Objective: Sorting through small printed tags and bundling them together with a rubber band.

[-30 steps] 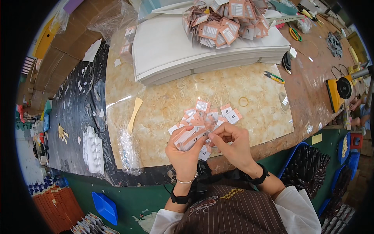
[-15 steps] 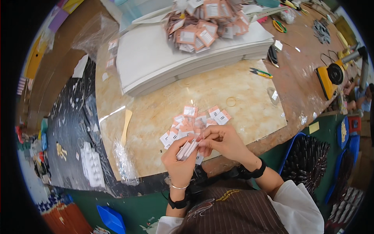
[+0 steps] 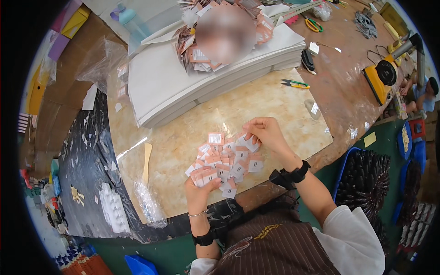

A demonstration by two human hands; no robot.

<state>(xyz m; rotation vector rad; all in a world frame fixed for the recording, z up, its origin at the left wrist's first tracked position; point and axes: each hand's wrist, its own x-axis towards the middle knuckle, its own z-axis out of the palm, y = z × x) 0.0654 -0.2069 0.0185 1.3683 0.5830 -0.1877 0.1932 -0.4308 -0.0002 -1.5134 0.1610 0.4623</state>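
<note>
My left hand (image 3: 198,193) pinches a fan of tags (image 3: 205,177) over the worktop (image 3: 172,201), faces up, pink ends roughly away from me; their long axis I can't tell. Beyond, loose tags (image 3: 238,168) spread out, my right hand (image 3: 251,132) seemingly pinching one. I'm apparently picking through them; next calls for light fingertips.

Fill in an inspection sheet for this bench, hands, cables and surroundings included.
Surface: tan mat on a brown table.
Things: loose tags overlapping on the mat; more tags on the paper stack.
Clutter: snips, scissors, pale stick, plastic wrap.
Hands: left hand holds a fan of tags; right hand pinches one tag.
Cables: possibly one by the yellow tool; cannot tell.
Surroundings: blue tray on green floor; person at far right.
</note>
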